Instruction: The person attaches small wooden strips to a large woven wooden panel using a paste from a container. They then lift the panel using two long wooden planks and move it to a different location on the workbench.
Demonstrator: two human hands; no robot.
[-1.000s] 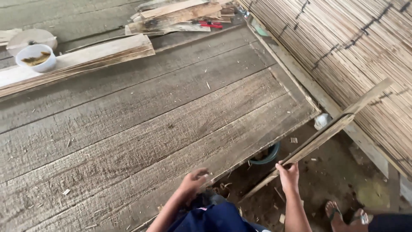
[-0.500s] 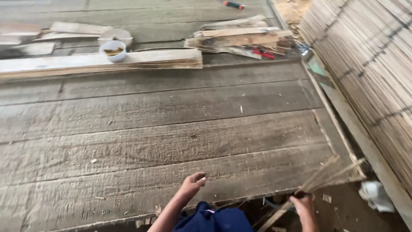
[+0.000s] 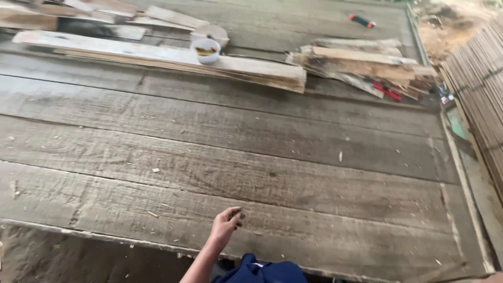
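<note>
My left hand (image 3: pixel 226 222) reaches out over the near edge of a weathered grey plank floor (image 3: pixel 251 141). Its fingers are loosely curled and I see nothing in them. The fingertips hover just above or rest on the nearest board; I cannot tell which. My forearm comes up from the bottom of the view beside blue cloth (image 3: pixel 262 271) on my lap. My right hand is out of view.
A white bowl (image 3: pixel 205 50) sits on a long pale plank (image 3: pixel 131 52) at the back. Right of it lies a pile of wood offcuts (image 3: pixel 361 65) with a red-handled tool (image 3: pixel 387 91). An orange and black tool (image 3: pixel 361 21) lies farther back. Bundled reeds (image 3: pixel 482 89) line the right.
The view has swung left and up over the floor. My right hand and the thin stick it held have dropped out of view. My left hand stays at the floor's near edge.
</note>
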